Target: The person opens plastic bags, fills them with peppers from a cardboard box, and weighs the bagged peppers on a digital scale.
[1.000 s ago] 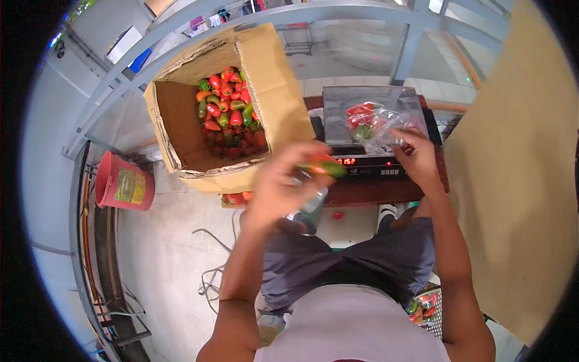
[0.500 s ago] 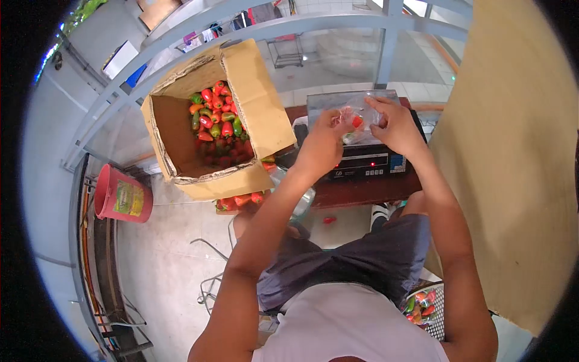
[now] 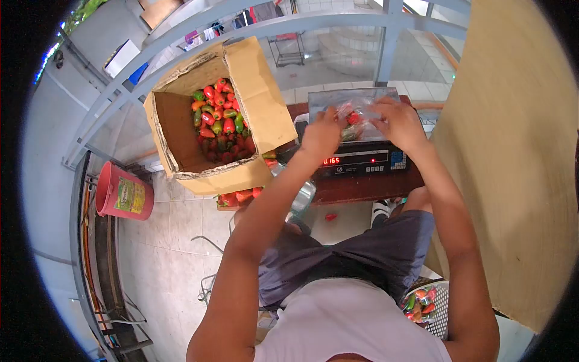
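Observation:
A clear plastic bag [image 3: 353, 117] with red peppers inside rests on the metal pan of a digital scale [image 3: 362, 164]. My left hand [image 3: 323, 130] is closed on the left side of the bag's plastic, its fingertips slightly blurred. On the opposite side, my right hand [image 3: 398, 125] pinches the bag with bent fingers. Red digits light up on the scale's display, partly covered by my left wrist. Left of the scale stands an open cardboard box [image 3: 265, 99] containing many red, green and orange peppers [image 3: 223, 120].
More peppers [image 3: 241, 195] lie below the box. A pink bucket [image 3: 123, 192] stands on the floor at left. Beside my right hip is a white basket [image 3: 442, 311] of bagged peppers. A tan board [image 3: 518, 169] rises at right, and a metal railing [image 3: 338, 21] runs behind.
Both hands have shifted slightly on the bag, and its plastic and the peppers sit differently. Red digits now show on the scale display. The camera view has moved a little.

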Available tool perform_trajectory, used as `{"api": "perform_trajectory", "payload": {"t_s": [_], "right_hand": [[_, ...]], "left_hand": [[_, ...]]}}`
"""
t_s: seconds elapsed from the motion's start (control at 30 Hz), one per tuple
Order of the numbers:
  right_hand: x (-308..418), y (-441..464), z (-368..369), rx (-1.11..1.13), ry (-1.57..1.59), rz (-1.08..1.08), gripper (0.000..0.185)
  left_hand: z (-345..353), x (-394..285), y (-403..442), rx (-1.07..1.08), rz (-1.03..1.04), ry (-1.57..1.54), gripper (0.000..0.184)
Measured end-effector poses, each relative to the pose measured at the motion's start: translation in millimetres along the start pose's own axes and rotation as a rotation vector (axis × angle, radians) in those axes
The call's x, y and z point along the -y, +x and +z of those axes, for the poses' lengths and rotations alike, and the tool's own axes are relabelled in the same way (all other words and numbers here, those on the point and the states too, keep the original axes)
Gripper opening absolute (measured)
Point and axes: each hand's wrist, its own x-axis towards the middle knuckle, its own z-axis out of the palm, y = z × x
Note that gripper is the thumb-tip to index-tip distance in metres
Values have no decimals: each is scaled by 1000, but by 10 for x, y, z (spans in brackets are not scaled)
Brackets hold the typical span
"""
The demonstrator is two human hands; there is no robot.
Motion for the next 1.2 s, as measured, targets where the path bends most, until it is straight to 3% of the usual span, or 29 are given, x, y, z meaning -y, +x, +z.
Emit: {"api": "perform_trajectory", "payload": {"t_s": [0.07, 0.17, 0.2, 0.27, 0.4, 0.5, 0.57, 0.6, 0.67, 0.7, 0.77, 0.87, 0.97, 1.0, 1.07, 1.13, 1.2], "right_hand": [[-85, 91, -79, -80, -41, -68, 30], [38, 211, -367, -204, 104, -51, 17], [145, 269, -538, -247, 187, -26, 14], [482, 313, -845, -289, 312, 51, 17], [987, 246, -1000, -321, 614, 37, 37], [849, 129, -1041, -158, 990, 70, 71], [602, -89, -731, 199, 957, -13, 98], [637, -187, -600, 576, 1094, 26, 107], [1033, -308, -370, 1055, 1456, -25, 119], [1263, -380, -277, 1149, 1702, -122, 122], [1471, -607, -214, 1418, 1970, 119, 126], [1602, -946, -37, 1582, 1758, -171, 122], [1965, -1005, 7, 1441, 1924, -317, 114], [2116, -1091, 33, 1194, 2050, -259, 83], [2109, -1355, 212, 1248, 1983, -101, 63], [2037, -1425, 155, 1253, 1950, 95, 34], [1966, -1435, -49, 1260, 1855, 269, 29]], "left_hand": [[-161, 181, 134, 183, -61, 22, 30], [-758, 358, 117, -128, 48, -266, 20], [-925, 290, 114, -211, -20, -497, 19], [-1223, 116, 40, -380, -159, -958, 20], [-1407, -321, 17, -139, 39, -830, 18], [-1642, -358, -27, -240, -49, -1136, 17], [-1763, -652, -76, -299, 25, -1331, 26], [-1930, -697, -139, -233, 40, -1258, 28], [-2048, -718, -209, -189, 72, -1200, 32], [-2057, -723, -239, -211, 84, -1221, 33], [-2020, -653, -339, -263, 45, -1228, 33], [-1903, -411, -603, -316, -45, -1211, 25], [-1737, -592, -831, -163, -42, -1092, 29], [-1704, -637, -875, -157, 14, -1104, 29], [-1719, -585, -961, -222, 49, -1044, 28], [-1782, -402, -1149, -303, -120, -1130, 29], [-1645, -300, -1303, -326, -211, -1289, 28]]}}
